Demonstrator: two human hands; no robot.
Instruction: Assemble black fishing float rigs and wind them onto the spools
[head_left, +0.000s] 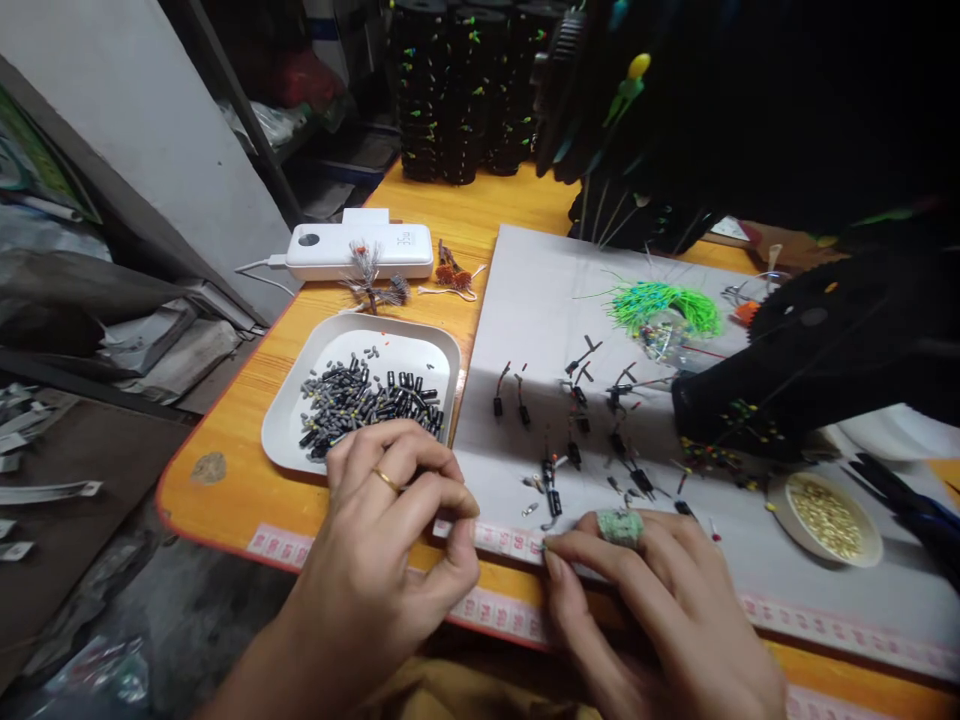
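Observation:
My left hand (397,530), a ring on one finger, has its thumb and index finger pinched together over the table's front edge. What lies in that pinch is too small to make out. To its right, my right hand (652,590) also pinches thumb and forefinger, with a tiny greenish spot at the tips that I cannot identify. A green wrap (620,527) covers one of its fingers. Pink-and-white measuring tape (510,540) runs beneath the fingertips. Beyond them, several small black cylinders with thin stems (553,502) lie scattered on a grey board (487,330).
A white tray (322,345) holds many small grey and black pieces. Behind it sits a white power bank (360,255). Green strands (675,308) lie on the board. At right are a bowl of gold bits (825,515), dark-handled pliers (911,510) and a large black stand (735,390).

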